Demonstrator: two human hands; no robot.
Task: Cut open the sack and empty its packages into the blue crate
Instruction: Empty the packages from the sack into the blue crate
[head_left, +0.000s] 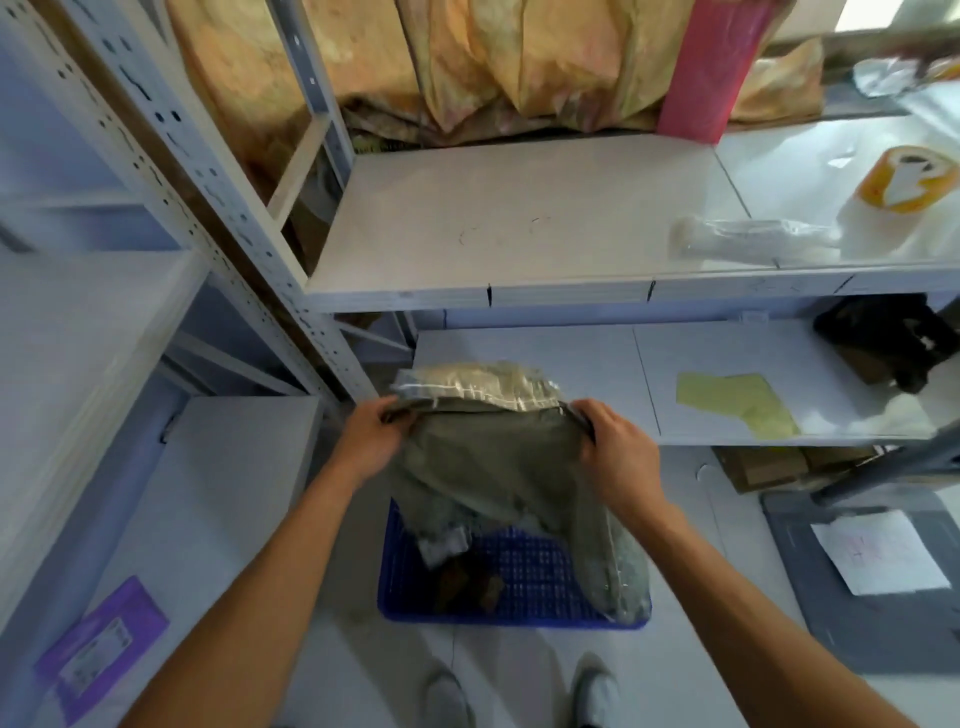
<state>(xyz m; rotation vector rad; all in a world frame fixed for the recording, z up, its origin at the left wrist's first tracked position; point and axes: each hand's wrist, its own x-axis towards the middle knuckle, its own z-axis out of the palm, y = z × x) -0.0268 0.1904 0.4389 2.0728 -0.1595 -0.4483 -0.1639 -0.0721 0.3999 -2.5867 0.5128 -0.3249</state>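
Both forearms run up from the bottom edge, shoes (519, 696) just visible between them on the pale floor. Left hand (371, 436) pinched closed on the left top corner of the sack (493, 467), fingers curled over the edge; right hand (618, 447) clamped the same way on the right top corner. Grip at the two upper corners spreads the sack wide and lets it hang; judging by that, it is upended so the contents drop out. Which end is the cut one cannot be told, lower part is blurred.

Sack is olive-grey, hangs directly over the blue crate (519, 616), lower end trailing into the crate's right side and touching or nearly touching the rim there. Crate sits on the floor right in front of the feet, under the hands, so anything falling lands inside. A few packages (452, 561) already lie in the crate's left half: one pale, a couple dark brownish; count unclear. One clear-wrapped package (478, 387) shows just behind the sack's top edge, resting on or just above the lower shelf (727, 364); cannot tell if it is held.

Likely stage: emptying, mostly done or mid-shake. Risk: sack's end drapes toward the crate's right corner, so a package could slide out over the rim.

Around: metal shelving, tape roll (906, 179) on the upper shelf right, purple mailer (101, 649) lower left. No cutter in sight.
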